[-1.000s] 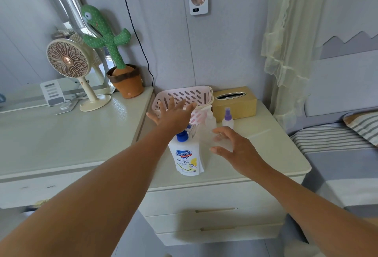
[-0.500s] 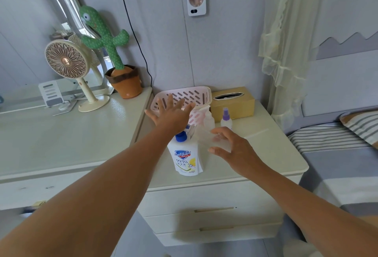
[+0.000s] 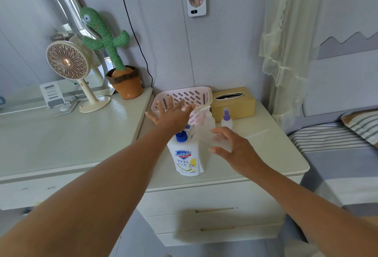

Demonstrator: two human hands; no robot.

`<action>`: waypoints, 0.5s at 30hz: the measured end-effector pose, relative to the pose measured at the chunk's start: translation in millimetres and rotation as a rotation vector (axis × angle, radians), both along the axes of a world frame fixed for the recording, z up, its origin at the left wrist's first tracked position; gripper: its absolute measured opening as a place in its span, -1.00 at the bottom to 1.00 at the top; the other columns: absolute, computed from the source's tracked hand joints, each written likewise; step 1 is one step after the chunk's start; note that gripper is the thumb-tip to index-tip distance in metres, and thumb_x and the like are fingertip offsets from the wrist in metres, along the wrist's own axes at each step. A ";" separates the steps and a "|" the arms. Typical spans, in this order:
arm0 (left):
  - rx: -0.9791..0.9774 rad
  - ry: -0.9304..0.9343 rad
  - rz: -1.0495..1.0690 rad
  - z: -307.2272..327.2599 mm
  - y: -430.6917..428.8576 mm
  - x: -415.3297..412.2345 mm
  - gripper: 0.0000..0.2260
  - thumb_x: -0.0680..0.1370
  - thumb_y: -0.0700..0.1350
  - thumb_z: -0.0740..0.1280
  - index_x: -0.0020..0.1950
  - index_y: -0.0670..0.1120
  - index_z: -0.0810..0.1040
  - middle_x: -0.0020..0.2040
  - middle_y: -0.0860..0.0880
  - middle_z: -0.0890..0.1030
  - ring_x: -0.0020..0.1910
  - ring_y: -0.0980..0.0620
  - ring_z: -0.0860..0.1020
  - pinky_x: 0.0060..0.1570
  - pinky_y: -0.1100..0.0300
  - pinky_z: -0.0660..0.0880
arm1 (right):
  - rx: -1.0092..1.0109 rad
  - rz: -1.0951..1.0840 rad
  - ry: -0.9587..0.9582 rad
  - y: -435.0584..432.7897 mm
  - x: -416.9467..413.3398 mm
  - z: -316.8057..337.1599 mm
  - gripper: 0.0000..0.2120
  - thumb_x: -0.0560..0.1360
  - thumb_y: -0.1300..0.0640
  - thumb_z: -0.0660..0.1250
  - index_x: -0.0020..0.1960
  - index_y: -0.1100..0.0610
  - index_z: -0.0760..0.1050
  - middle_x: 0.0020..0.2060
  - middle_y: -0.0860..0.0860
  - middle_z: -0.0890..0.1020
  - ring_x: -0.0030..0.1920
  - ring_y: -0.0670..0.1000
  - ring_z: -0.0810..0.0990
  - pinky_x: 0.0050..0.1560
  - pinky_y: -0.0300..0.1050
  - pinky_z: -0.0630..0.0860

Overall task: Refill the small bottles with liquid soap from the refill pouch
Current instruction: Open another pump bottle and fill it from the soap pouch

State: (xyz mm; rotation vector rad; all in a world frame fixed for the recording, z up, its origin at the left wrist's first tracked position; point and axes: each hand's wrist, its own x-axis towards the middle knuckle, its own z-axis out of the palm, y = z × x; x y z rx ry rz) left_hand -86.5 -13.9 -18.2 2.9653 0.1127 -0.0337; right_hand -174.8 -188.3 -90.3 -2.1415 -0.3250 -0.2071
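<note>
Pouch [image 3: 187, 158] stands capped just below the spread, empty left hand [image 3: 173, 115] and beside the loosely curved, empty right hand [image 3: 235, 148]; a careless reach could topple it or knock the bottles [image 3: 209, 120] just beyond the right fingertips.

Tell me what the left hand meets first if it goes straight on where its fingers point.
Probably the pink slotted plastic basket: the left hand points its spread fingers straight at it, though depth is unclear.
</note>
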 end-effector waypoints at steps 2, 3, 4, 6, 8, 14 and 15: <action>-0.009 0.005 0.004 2.4 -0.1 -1.5 -0.49 0.60 0.29 -0.13 0.54 0.22 -0.01 0.57 0.03 -0.19 0.52 -0.14 -0.29 0.32 -0.41 -0.33 | -0.004 0.000 0.000 -0.1 0.9 0.8 -0.59 0.49 0.02 0.38 0.30 -0.03 0.38 0.07 -0.21 0.49 0.09 -0.25 0.41 -0.05 -0.60 0.24; 0.013 0.009 -0.014 0.3 -1.3 -3.5 -0.53 0.63 0.23 -0.11 0.54 0.21 -0.01 0.57 0.03 -0.18 0.52 -0.14 -0.29 0.32 -0.40 -0.33 | -0.006 -0.001 0.000 0.1 0.6 0.1 -0.59 0.49 0.02 0.38 0.30 -0.03 0.38 0.08 -0.21 0.49 0.10 -0.24 0.41 -0.06 -0.62 0.23; 0.027 0.016 -0.031 -0.8 -2.7 -6.6 -0.56 0.65 0.19 -0.11 0.54 0.21 -0.01 0.57 0.04 -0.18 0.52 -0.13 -0.28 0.33 -0.40 -0.32 | -0.007 -0.001 0.000 -0.2 1.1 -1.5 -0.60 0.49 0.02 0.38 0.29 -0.03 0.39 0.09 -0.20 0.49 0.11 -0.24 0.41 -0.06 -0.64 0.22; -0.003 0.011 -0.013 -9.6 -1.4 -5.7 -0.53 0.63 0.24 -0.13 0.54 0.22 -0.01 0.57 0.04 -0.17 0.52 -0.14 -0.28 0.33 -0.42 -0.31 | -0.004 0.002 0.011 -0.6 0.3 -6.2 -0.60 0.49 0.02 0.38 0.29 -0.03 0.40 0.10 -0.21 0.49 0.13 -0.26 0.40 -0.07 -0.66 0.21; -0.021 0.022 0.024 -15.8 1.7 -2.9 -0.46 0.58 0.32 -0.17 0.55 0.22 -0.02 0.58 0.03 -0.17 0.52 -0.16 -0.28 0.32 -0.43 -0.31 | 0.004 0.010 0.030 1.1 -1.4 -9.6 -0.60 0.49 0.02 0.38 0.30 -0.03 0.39 0.10 -0.24 0.46 0.12 -0.28 0.39 -0.06 -0.66 0.20; -0.009 -0.009 0.003 -9.1 0.7 -1.5 -0.48 0.60 0.29 -0.15 0.55 0.22 -0.05 0.57 0.03 -0.22 0.51 -0.15 -0.32 0.30 -0.41 -0.34 | 0.012 0.010 0.008 -0.5 -1.4 -4.1 -0.60 0.48 0.03 0.39 0.28 -0.03 0.40 0.09 -0.21 0.50 0.12 -0.27 0.41 -0.05 -0.66 0.23; -0.006 -0.018 0.000 -7.3 1.1 0.7 -0.48 0.60 0.29 -0.15 0.55 0.22 -0.04 0.57 0.03 -0.22 0.51 -0.14 -0.32 0.30 -0.41 -0.34 | 0.019 0.010 0.003 -1.1 -1.0 -2.2 -0.60 0.48 0.03 0.40 0.28 -0.04 0.40 0.09 -0.22 0.50 0.12 -0.28 0.42 -0.05 -0.67 0.23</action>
